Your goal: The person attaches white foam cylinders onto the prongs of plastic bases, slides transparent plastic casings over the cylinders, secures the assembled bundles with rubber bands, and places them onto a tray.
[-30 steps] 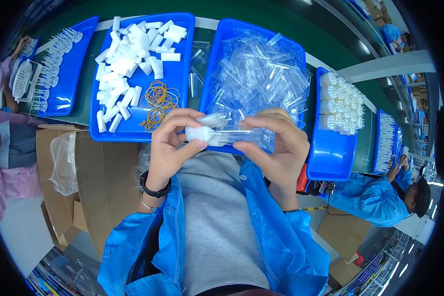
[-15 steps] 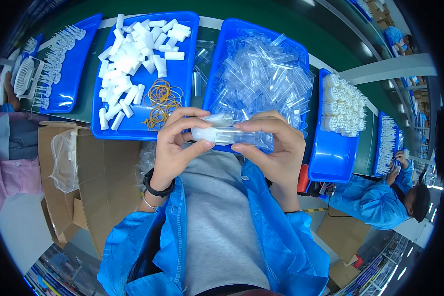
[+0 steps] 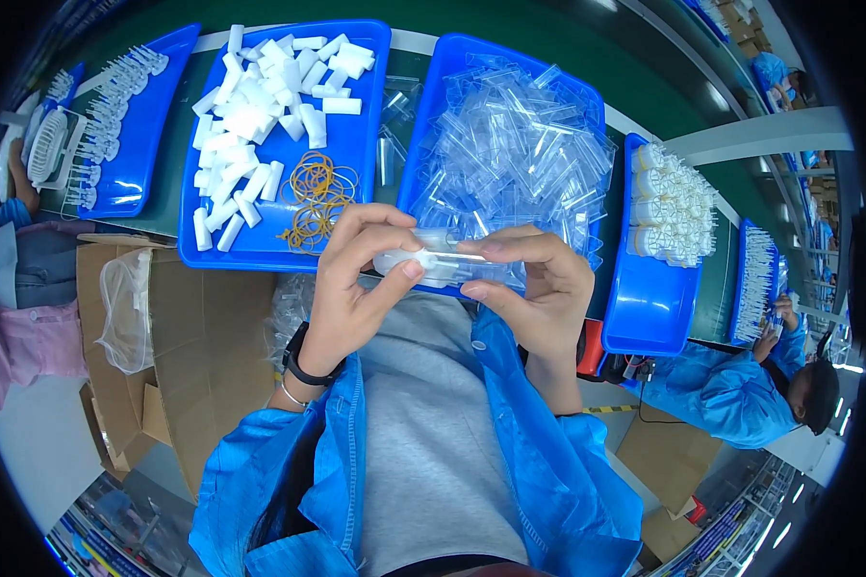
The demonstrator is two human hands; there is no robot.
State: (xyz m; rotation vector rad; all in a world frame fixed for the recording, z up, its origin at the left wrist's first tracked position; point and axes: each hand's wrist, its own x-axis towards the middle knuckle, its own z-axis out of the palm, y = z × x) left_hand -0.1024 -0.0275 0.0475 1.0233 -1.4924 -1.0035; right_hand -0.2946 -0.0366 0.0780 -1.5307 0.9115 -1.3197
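Observation:
In front of my chest, my left hand [image 3: 358,279] pinches a smooth white piece [image 3: 390,260] between thumb and fingers. My right hand [image 3: 546,281] grips a clear plastic sleeve [image 3: 500,273] from the other side, thumb below and fingers above. The white piece lies at the sleeve's left end, partly inside it as far as I can see; my fingers hide some of the join. Just beyond my hands is a blue tray [image 3: 416,154] heaped with clear plastic sleeves [image 3: 520,144].
Left of it, another blue tray [image 3: 375,58] bears short white tubes [image 3: 250,106] and tan rubber bands [image 3: 319,192]. On the right, a blue tray [image 3: 649,303] holds white-and-clear cylinders [image 3: 669,207]. An open cardboard box [image 3: 212,356] stands by my left arm. A co-worker [image 3: 731,385] sits at right.
My left thumb and fingers have shifted right along the white piece, closer to my right hand. Less of the clear sleeve shows between my hands. The trays look the same.

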